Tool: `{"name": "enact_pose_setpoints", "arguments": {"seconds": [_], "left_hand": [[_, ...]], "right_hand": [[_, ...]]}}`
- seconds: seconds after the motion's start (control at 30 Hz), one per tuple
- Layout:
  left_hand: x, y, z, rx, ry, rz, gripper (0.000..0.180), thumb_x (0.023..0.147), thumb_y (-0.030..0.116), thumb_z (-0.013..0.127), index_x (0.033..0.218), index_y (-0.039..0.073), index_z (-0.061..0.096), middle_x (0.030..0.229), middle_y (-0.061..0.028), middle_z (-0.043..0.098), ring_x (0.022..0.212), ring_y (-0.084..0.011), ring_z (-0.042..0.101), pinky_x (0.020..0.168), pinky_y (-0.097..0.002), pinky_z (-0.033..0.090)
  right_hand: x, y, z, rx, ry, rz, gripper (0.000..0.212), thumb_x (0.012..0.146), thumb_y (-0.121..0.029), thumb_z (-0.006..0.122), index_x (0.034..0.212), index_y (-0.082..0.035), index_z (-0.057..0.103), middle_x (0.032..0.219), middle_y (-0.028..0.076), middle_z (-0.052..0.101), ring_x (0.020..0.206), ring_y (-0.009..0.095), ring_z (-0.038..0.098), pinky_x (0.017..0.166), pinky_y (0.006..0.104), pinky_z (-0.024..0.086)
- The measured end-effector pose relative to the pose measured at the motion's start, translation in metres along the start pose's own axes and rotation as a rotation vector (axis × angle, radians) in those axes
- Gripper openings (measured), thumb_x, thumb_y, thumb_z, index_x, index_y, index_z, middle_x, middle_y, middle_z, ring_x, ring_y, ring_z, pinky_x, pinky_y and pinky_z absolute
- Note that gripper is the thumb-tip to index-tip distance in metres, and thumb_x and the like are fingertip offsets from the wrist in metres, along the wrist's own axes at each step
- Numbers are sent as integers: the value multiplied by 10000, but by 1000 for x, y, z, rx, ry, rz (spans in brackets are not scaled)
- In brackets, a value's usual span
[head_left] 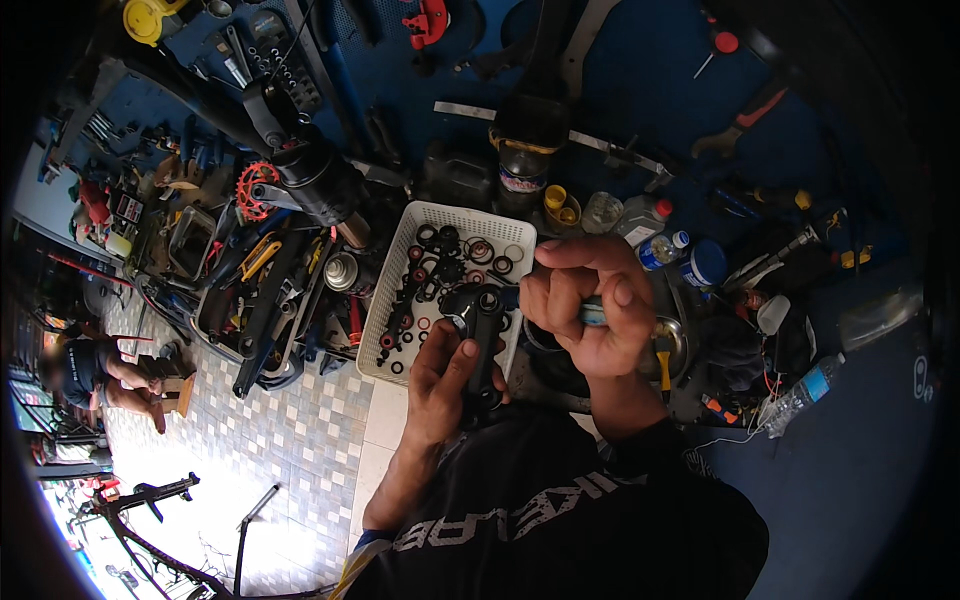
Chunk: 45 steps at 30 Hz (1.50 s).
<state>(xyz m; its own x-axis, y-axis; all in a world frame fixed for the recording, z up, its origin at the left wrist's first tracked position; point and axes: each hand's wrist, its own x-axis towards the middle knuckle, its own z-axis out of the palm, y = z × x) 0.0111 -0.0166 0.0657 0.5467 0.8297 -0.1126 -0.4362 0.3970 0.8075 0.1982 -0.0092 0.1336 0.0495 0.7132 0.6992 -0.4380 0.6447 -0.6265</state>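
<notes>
My left hand (441,378) is closed around a dark, elongated bike part (483,345) with a round eye at its upper end; it looks like a suspension link. My right hand (596,312) grips a tool with a light blue handle (592,313), its fingers curled over it. The tool's shaft points left toward the eye of the part; I cannot tell whether its tip touches. Just behind both hands sits a white perforated tray (396,240) with several black rings, red-edged seals and small bearings in it.
Left of the tray are a spray can (341,271), a black bike frame section (318,180) and a bin of tools (262,290). To the right stand bottles (655,250) and a blue tub (703,262). Another person (95,375) sits at the far left.
</notes>
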Motion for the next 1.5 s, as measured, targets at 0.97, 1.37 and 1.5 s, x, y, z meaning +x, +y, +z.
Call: {"name": "enact_pose_setpoints", "arguments": {"seconds": [0.97, 1.37, 1.5], "left_hand": [[2, -10, -11, 5, 18, -24, 230, 1056, 144, 532, 1216, -7, 464, 1046, -190, 674, 729, -211, 686, 624, -351, 600], [8, -14, -43, -188, 30, -28, 271, 1072, 188, 500, 1260, -7, 512, 1120, -200, 669, 819, -255, 715, 712, -438, 626], [8, -17, -50, -141, 102, -16, 268, 1062, 176, 512, 1245, -16, 550, 1102, -185, 685, 827, -253, 715, 762, -416, 616]], "right_hand": [[-3, 15, 8, -58, -31, 113, 643, 1079, -451, 351, 1281, 134, 525, 476, -9, 366, 395, 83, 278, 446, 281, 289], [2, -20, -41, -98, 166, -169, 666, 1026, -415, 445, 1520, 4, 293, 847, 61, 527, 733, 156, 536, 693, 331, 482], [-12, -30, -65, -426, 267, 7, 722, 821, 108, 572, 1496, -42, 365, 1163, 103, 509, 1083, 208, 543, 994, 362, 461]]}}
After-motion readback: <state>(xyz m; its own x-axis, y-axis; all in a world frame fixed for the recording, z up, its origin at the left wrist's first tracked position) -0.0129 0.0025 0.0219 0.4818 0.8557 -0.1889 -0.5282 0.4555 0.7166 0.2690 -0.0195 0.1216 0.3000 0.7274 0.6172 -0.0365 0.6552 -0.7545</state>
